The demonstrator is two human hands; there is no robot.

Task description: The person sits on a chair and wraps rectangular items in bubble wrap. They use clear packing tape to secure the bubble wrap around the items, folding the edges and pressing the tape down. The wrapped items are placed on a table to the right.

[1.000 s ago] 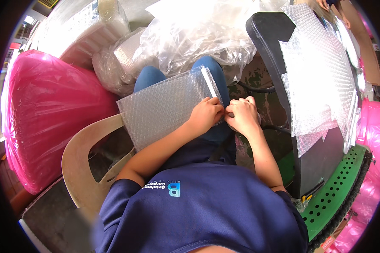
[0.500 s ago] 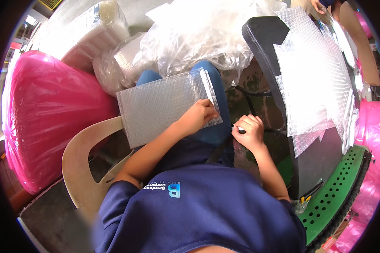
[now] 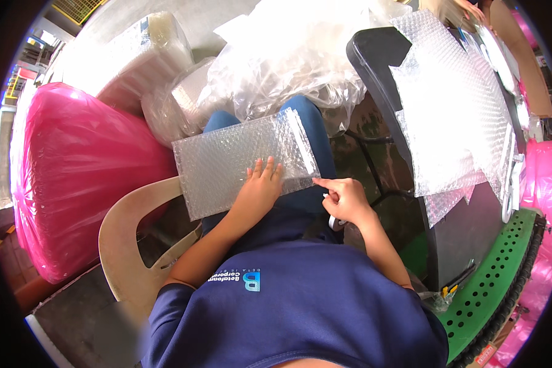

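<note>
A clear bubble wrap pouch [image 3: 218, 159] lies flat across my thighs, with a white strip [image 3: 300, 144] running along its right end. My left hand [image 3: 262, 184] rests on the pouch, palm down, its fingers stretched and spread. At the pouch's near right corner, the extended index finger of my right hand [image 3: 346, 199] touches the edge. The other fingers of that hand are curled. Beneath them shows part of a white, ring-shaped thing [image 3: 333, 222], mostly hidden by the hand.
Stacked bubble wrap sheets [image 3: 454, 116] cover a black table [image 3: 463, 236] at my right. A pink plastic-wrapped bundle [image 3: 83, 178] stands left of a beige chair [image 3: 126, 227]. Clear plastic bags [image 3: 282, 61] lie ahead. Another person's hand [image 3: 469, 11] shows at the far right.
My left hand has moved from the pouch's right end back to its middle and flattened out. My right hand has come left, its index finger now pointing onto the pouch's corner.
</note>
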